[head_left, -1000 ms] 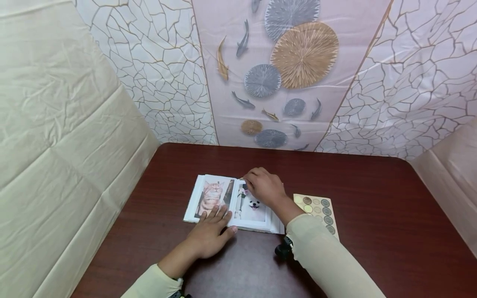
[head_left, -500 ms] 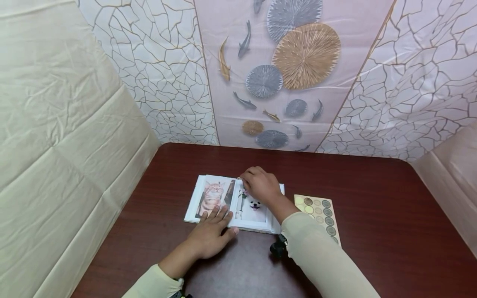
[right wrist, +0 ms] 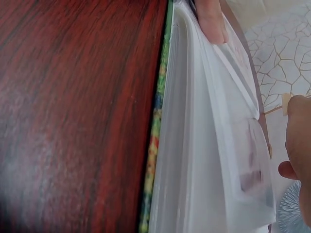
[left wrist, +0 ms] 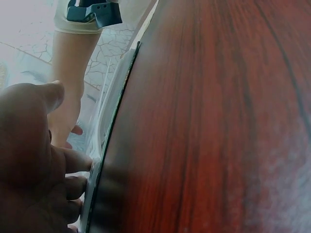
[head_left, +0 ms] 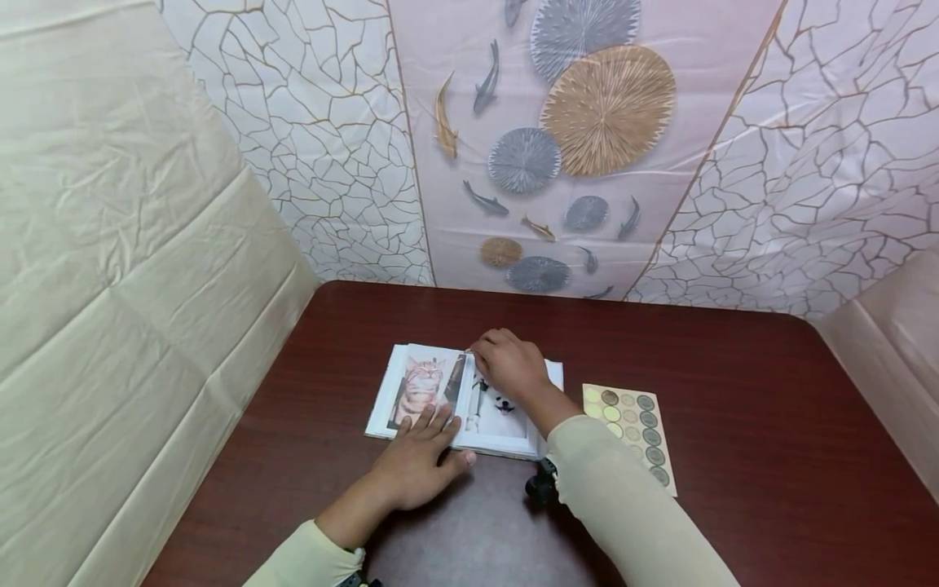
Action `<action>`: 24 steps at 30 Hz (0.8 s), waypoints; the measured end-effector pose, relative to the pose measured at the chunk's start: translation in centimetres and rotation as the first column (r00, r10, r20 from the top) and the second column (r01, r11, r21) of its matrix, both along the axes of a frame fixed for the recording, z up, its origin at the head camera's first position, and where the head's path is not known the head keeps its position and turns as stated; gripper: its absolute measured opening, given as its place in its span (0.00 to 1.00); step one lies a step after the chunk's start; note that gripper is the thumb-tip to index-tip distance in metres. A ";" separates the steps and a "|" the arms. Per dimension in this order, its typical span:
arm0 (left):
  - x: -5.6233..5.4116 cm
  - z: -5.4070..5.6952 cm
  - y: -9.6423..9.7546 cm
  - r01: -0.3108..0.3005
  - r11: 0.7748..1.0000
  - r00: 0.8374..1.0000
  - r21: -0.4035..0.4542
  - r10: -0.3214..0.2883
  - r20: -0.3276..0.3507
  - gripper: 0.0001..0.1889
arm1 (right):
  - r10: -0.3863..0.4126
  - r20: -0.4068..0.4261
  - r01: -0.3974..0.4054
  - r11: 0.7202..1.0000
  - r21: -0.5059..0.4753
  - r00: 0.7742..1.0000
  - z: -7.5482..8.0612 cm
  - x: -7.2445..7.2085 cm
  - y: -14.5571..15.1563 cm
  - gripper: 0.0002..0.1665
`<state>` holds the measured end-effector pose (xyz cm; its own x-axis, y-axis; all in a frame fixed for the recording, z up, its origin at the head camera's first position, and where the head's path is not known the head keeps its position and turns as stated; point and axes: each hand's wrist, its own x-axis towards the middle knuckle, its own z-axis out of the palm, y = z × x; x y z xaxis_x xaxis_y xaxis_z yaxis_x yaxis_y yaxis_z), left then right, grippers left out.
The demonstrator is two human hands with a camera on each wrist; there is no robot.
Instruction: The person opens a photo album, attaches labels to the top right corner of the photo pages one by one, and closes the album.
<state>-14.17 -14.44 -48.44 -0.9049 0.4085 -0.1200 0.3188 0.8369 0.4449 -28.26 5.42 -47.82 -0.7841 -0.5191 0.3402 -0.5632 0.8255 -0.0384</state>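
A photo album lies spread on the table, a cat photo on its left page and a dog photo on its right. My left hand rests with fingers spread on the lower part of the left page, its thumb out over the table. My right hand is over the top of the right page near the fold, covering part of the dog photo. In the right wrist view its fingertips pinch a small cream-coloured piece, mostly hidden from the head view.
To the right of the album lies a cream sheet of round gold, silver and pale stickers, partly behind my right sleeve. The dark red wooden table meets patterned cloth at its back edge.
My right hand has shifted slightly left toward the album's fold, uncovering more of the sticker sheet. The left hand stays on the page.
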 end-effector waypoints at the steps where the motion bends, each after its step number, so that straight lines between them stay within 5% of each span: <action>1: 0.0 0.0 0.0 -0.001 1.000 1.000 0.000 0.001 0.000 0.41 | 0.001 0.000 -0.001 1.000 0.003 1.000 -0.1 -0.1 -0.1 0.14; 24: 0.0 -0.1 -0.2 -0.003 1.000 1.000 0.009 0.003 0.002 0.43 | -0.003 0.064 0.000 0.999 0.037 0.998 -0.5 -0.8 -1.8 0.14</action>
